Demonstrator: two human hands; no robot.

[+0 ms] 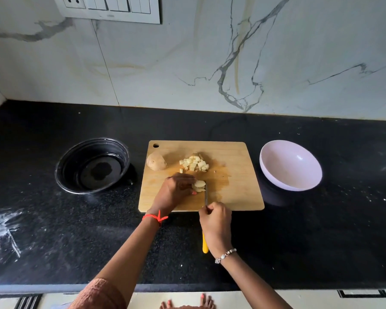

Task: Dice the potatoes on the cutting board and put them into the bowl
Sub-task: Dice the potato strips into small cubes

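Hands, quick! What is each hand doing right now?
Left hand: closed on the sliced potato, pinning it to the cutting board.
Right hand: closed around the knife.

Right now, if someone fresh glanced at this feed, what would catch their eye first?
Probably the wooden cutting board at the centre of the black counter, where the left hand steadies sliced potato while the right hand works a yellow-handled knife beside it. A pile of diced potato and a potato still in its skin lie at the board's far side. The pale bowl to the right looks empty.
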